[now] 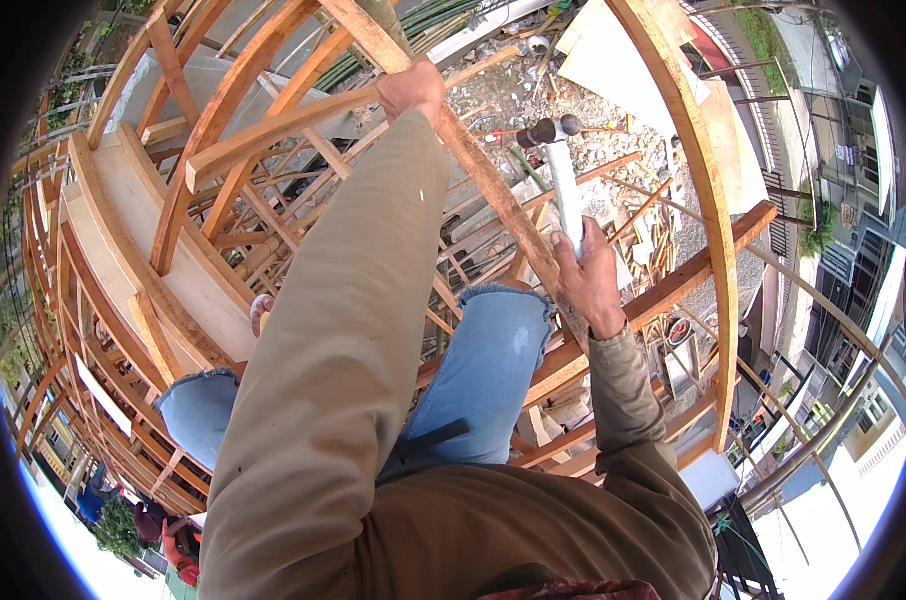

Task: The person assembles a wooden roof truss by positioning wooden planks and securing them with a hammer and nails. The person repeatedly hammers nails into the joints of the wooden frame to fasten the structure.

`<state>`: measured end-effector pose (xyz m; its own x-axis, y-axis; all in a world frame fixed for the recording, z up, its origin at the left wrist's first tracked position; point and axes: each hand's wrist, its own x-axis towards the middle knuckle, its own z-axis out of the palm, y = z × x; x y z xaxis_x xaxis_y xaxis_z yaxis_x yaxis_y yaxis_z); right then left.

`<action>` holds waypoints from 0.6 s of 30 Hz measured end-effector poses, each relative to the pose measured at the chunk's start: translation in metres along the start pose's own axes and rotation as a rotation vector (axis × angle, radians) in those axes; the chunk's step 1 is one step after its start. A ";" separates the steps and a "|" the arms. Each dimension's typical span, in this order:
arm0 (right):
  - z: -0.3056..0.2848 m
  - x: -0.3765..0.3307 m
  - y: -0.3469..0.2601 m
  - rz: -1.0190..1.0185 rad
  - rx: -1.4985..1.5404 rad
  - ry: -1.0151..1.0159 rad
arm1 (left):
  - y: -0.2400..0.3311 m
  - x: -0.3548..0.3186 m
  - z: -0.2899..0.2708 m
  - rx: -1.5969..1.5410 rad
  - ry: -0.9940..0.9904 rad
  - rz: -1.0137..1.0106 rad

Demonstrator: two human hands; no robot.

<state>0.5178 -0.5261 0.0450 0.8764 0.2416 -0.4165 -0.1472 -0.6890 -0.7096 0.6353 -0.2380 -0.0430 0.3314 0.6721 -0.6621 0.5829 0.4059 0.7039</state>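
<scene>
My left hand (413,88) is stretched far ahead and closed around the end of a short squared timber (283,135). That end meets a long wooden beam (495,190) running diagonally from the top down toward my right knee. In my right hand (595,278) is a hammer (565,185), gripped by its pale handle. The dark hammer head points away from me, raised to the right of the long beam and apart from it. My palm and part of the fingers hide the lower handle.
Curved wooden ribs (223,95) rise at the left, and another curved timber (708,190) at the right. A crossbeam (663,295) passes by my right wrist. Rubble and wood scraps (598,150) lie far below. Other people (173,545) are at the lower left.
</scene>
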 end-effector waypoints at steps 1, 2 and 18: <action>-0.002 0.002 -0.008 0.001 -0.066 -0.026 | 0.000 -0.001 0.003 0.057 0.058 0.022; -0.004 0.004 -0.016 -0.085 -0.044 -0.006 | 0.001 0.001 0.001 0.125 0.134 0.050; -0.004 0.059 -0.045 -0.309 -0.073 0.157 | -0.006 0.008 0.005 0.175 0.184 0.067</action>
<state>0.5775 -0.4832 0.0549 0.9350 0.3426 -0.0918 0.1645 -0.6482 -0.7435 0.6383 -0.2387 -0.0538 0.2422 0.8016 -0.5466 0.6889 0.2546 0.6786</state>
